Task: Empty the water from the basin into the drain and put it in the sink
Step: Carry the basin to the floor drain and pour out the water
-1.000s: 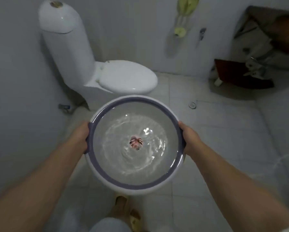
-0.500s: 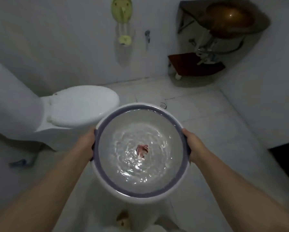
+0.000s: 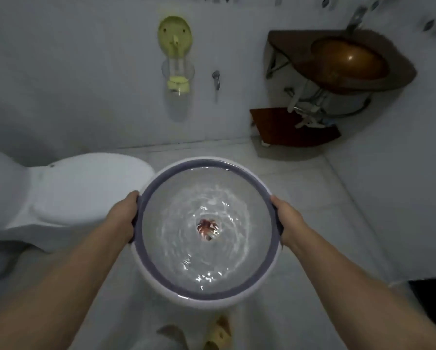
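A round white basin (image 3: 146,256) with a purple inner rim is held level in front of me, with rippling water and a red leaf-shaped mark at its bottom. My left hand (image 3: 122,217) grips its left rim and my right hand (image 3: 286,218) grips its right rim. The brown corner sink (image 3: 348,60) with a copper bowl hangs at the upper right. The floor drain is hidden behind the basin.
A white toilet (image 3: 85,190) with its lid shut stands at the left, close to the basin. A green holder (image 3: 175,54) and a tap (image 3: 215,79) are on the far wall. A dark shelf (image 3: 277,127) sits under the sink. My feet in sandals (image 3: 219,334) show below.
The view has swung right and up: the toilet slid left, the sink moved toward the middle right. The basin stays level in both hands and now covers the floor drain.
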`<state>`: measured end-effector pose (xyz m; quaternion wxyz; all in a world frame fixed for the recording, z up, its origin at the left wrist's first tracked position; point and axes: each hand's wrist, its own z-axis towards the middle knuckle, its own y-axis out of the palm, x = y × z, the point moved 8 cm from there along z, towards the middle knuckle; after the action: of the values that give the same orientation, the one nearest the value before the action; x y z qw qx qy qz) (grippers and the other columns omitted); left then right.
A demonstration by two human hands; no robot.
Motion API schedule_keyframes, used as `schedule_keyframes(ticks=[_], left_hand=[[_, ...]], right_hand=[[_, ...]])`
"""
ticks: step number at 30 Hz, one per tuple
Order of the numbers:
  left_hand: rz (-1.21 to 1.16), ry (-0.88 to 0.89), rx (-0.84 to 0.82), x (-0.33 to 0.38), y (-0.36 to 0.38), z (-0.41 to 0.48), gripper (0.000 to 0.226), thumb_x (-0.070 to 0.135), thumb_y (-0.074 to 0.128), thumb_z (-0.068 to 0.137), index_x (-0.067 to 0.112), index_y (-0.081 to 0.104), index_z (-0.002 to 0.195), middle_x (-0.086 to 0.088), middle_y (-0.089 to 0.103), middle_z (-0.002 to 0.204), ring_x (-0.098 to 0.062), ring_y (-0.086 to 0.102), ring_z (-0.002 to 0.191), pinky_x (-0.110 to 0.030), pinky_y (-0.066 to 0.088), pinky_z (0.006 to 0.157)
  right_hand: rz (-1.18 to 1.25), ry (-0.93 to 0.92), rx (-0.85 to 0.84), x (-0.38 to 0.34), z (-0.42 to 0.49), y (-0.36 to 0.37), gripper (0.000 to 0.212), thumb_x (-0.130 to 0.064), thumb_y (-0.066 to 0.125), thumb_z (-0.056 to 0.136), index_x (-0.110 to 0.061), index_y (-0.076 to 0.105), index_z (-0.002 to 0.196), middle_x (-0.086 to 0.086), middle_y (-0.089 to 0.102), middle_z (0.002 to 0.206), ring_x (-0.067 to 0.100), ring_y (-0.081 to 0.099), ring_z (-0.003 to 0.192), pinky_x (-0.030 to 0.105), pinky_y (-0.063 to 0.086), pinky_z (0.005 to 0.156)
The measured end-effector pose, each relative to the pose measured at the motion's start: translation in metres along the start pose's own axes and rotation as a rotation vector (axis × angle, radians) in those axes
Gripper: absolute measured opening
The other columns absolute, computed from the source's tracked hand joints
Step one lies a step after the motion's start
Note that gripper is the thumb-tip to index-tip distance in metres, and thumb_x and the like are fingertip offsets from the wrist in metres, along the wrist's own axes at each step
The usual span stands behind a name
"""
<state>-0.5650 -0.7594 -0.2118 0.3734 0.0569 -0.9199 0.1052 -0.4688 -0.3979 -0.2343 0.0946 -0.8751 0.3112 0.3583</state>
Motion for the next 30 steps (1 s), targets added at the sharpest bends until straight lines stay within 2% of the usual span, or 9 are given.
schedule_keyframes(ticks=[2,5,13,19,22,24,26,28,30], left_hand=[[0.015,0.006,0.011,0.012,0.022,0.006,0.033,0.037,0.047,0.089,0.017,0.056,0.065,-0.009,0.059,0.069,-0.026,0.054,0.062,-0.030,0.041,0.052],[0.021,0.026,0.005,0.032,0.058,0.016,0.034,0.035,0.046,0.089,0.017,0.052,0.061,-0.008,0.056,0.066,-0.025,0.052,0.059,-0.030,0.039,0.050],[0.043,0.038,-0.019,0.081,0.139,0.056,0.035,0.030,0.045,0.091,0.014,0.049,0.060,-0.010,0.051,0.063,-0.026,0.048,0.055,-0.032,0.038,0.049],[0.044,-0.012,-0.056,0.112,0.181,0.092,0.033,0.029,0.045,0.090,0.014,0.048,0.060,-0.012,0.052,0.069,-0.026,0.048,0.058,-0.033,0.039,0.056],[0.034,-0.015,-0.056,0.143,0.203,0.112,0.033,0.028,0.045,0.090,0.015,0.047,0.060,-0.012,0.054,0.060,-0.025,0.048,0.054,-0.031,0.039,0.048],[0.033,-0.022,-0.062,0.159,0.215,0.117,0.033,0.026,0.045,0.090,0.015,0.046,0.059,-0.008,0.056,0.041,-0.023,0.053,0.045,-0.024,0.039,0.038],[0.028,-0.002,-0.046,0.177,0.225,0.127,0.033,0.025,0.043,0.091,0.014,0.047,0.060,-0.002,0.051,0.028,-0.020,0.053,0.035,-0.016,0.032,0.028],[0.006,0.016,-0.039,0.191,0.235,0.135,0.034,0.024,0.041,0.093,0.013,0.049,0.062,-0.001,0.051,0.027,-0.020,0.053,0.036,-0.014,0.029,0.025],[0.003,0.015,-0.021,0.205,0.245,0.141,0.034,0.022,0.040,0.093,0.012,0.047,0.061,-0.008,0.053,0.035,-0.023,0.049,0.045,-0.017,0.030,0.026]], right_hand=[[-0.020,0.005,0.015,-0.023,0.018,-0.007,0.034,-0.040,0.055,0.089,-0.010,0.070,0.097,0.010,0.076,0.081,0.025,0.070,0.067,0.028,0.052,0.053],[-0.049,0.009,0.026,-0.051,0.045,-0.018,0.040,-0.044,0.054,0.089,-0.011,0.070,0.104,0.013,0.074,0.098,0.031,0.069,0.084,0.035,0.053,0.066],[-0.070,0.002,0.078,-0.117,0.108,-0.028,0.039,-0.046,0.055,0.087,-0.013,0.072,0.100,0.012,0.075,0.095,0.033,0.070,0.087,0.039,0.056,0.071],[-0.065,0.020,0.114,-0.153,0.145,-0.022,0.035,-0.043,0.055,0.088,-0.013,0.071,0.098,0.011,0.076,0.093,0.030,0.071,0.083,0.036,0.055,0.066],[-0.070,0.017,0.125,-0.180,0.172,-0.014,0.034,-0.044,0.055,0.088,-0.016,0.071,0.099,0.008,0.077,0.090,0.030,0.071,0.084,0.035,0.056,0.065],[-0.069,0.022,0.127,-0.194,0.184,-0.007,0.033,-0.044,0.054,0.089,-0.018,0.071,0.099,0.006,0.078,0.086,0.028,0.071,0.081,0.032,0.056,0.059],[-0.079,0.029,0.129,-0.210,0.199,-0.001,0.034,-0.045,0.053,0.089,-0.018,0.070,0.099,0.006,0.077,0.088,0.029,0.072,0.080,0.032,0.056,0.061],[-0.077,0.016,0.124,-0.226,0.213,0.006,0.031,-0.044,0.052,0.090,-0.019,0.071,0.090,0.003,0.078,0.074,0.026,0.073,0.065,0.029,0.055,0.050],[-0.077,0.023,0.086,-0.244,0.231,0.016,0.031,-0.042,0.052,0.091,-0.019,0.070,0.084,0.001,0.076,0.062,0.021,0.072,0.055,0.025,0.051,0.043]])
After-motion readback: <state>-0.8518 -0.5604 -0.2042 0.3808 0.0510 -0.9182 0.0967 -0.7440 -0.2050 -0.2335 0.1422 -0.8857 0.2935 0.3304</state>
